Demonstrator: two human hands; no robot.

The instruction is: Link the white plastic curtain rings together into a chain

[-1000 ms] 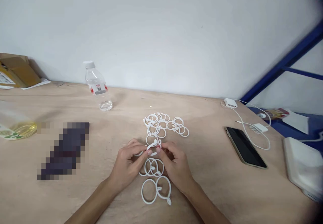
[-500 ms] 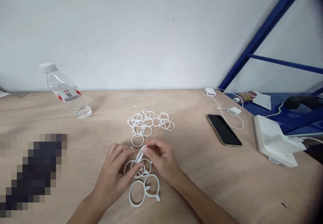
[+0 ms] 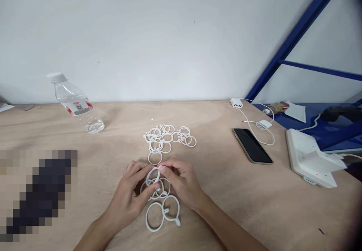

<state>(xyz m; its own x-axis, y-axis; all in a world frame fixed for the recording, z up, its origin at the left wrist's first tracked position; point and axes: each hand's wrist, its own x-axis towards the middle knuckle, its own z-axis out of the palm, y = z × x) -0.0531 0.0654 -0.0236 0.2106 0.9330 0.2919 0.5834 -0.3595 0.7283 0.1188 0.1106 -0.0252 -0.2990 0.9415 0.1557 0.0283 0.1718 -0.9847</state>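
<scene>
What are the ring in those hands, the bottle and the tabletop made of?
Ring: probably plastic, plain white and smooth, though coated metal is possible.
Bottle: likely thin plastic, glossy and see-through with bright highlights.
Tabletop: wood or a wood-look sheet, fairly matt, with faint grain streaks.

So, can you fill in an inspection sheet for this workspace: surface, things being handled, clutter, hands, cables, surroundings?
Surface: light brown table with wood grain; a small dark mark at right.
Handled things: one white ring held; loose rings under and nearer than it, a pile of rings beyond.
Clutter: bottle, phone, white device, charging block; a pixelated dark item at left, unidentifiable.
Hands: left hand and right hand both grip the held ring.
Cables: white cable loops beyond the phone; another lies behind the white device.
Surroundings: pale wall behind, blue frame at right.
</scene>
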